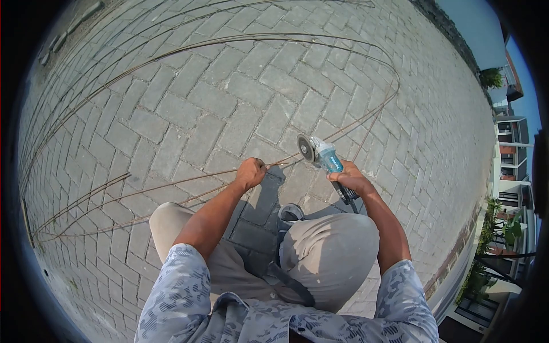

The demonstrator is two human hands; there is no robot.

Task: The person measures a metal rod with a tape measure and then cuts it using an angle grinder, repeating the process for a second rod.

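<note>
My left hand (250,172) is closed around thin brown steel rods (286,35), in front of my knees and just above the paving. The rods run out of the fist to both sides and bend back in a long loop over the ground. In my right hand (351,178) is a teal and black angle grinder (329,158), its fingers wrapped round the body. The grinder's round disc (306,148) faces left, near the rods and to the right of my left fist. A dark cord leads from the grinder's rear toward my knee.
Grey herringbone paving (206,137) covers the ground. More long rods (128,176) lie at the left and far side, some with their ends near my left knee. My bent knees (331,251) are close below the hands. Houses and plants (509,228) line the right edge.
</note>
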